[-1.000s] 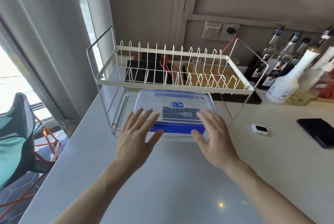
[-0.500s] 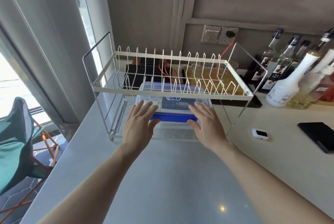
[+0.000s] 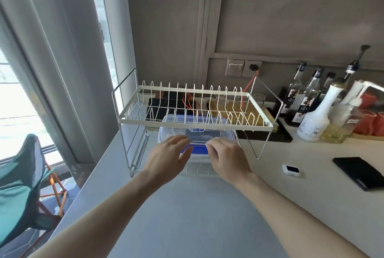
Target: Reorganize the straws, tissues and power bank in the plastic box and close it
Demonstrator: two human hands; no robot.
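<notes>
Left hand: the left hand (image 3: pixel 168 157) is stretched forward, palm down, fingers spread wide and flat, holding nothing; its fingertips lie against the near edge of the plastic box.
Right hand: the right hand (image 3: pixel 228 159) is beside the left, palm down, fingers loosely open and slightly curled, gripping nothing; its fingertips touch the same near edge.
Plastic box: the plastic box (image 3: pixel 176 131) sits just ahead of both hands, on the lower tier of the dish rack, with its clear lid on; blue shows through the front wall between the two hands.
Contents: a dark flat shape shows through the lid beyond the fingertips; I cannot tell which item it is, and the straws and tissues cannot be made out.
Dish rack: the dish rack (image 3: pixel 193 121) stands around the box, its cream upper tier of wire prongs above and beyond the hands.
Counter: the counter (image 3: pixel 187 216) runs grey under both forearms and cream to the right of the right hand.
Right of the right hand: a small white device (image 3: pixel 291 170) lies near the wrist; farther right lies a black flat case (image 3: pixel 358 172).
Ahead and right: bottles (image 3: pixel 315 112) stand against the wall, well apart from the hands.
Ahead: a wall socket (image 3: pixel 243 67) with a red cable, above the rack.
Left of the left hand: a teal chair (image 3: pixel 20 185) stands below the counter edge by the window.
</notes>
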